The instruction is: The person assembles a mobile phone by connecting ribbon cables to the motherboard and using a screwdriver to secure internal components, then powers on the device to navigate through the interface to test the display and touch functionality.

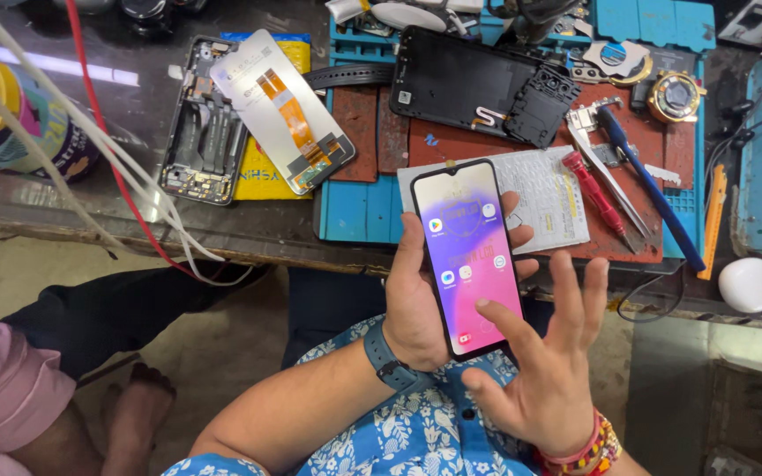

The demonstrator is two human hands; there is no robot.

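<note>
A phone (469,257) with a lit pink and purple screen is grasped in the left hand (416,304), whose grip is closed around its edges, thumb on the left side and fingers (522,238) wrapped behind on the right; the phone is held upright just in front of the near edge of the desk (249,231), above the lap. The right hand (544,370) is held open, its grip released and holding nothing, with the fingers spread and the index fingertip (484,305) touching the lower part of the screen. A dark watch (390,363) is worn on the left wrist and red and yellow bracelets (586,449) on the right. Just behind the phone, a white printed sheet (550,189) lies on a blue work mat (359,210) near the desk's front edge. Beside it to the right, a red screwdriver (594,191), tweezers (606,172) and a blue tool (650,185) are laid side by side. Farther back on the mat, a black phone back (474,84) rests. Toward the left of the desk, an opened phone frame (200,123) lies partly under a loose display panel with an orange ribbon cable (286,110). White and red cables (125,189) are draped over the left front edge. A white round case (750,284) sits at the right front edge.
</note>
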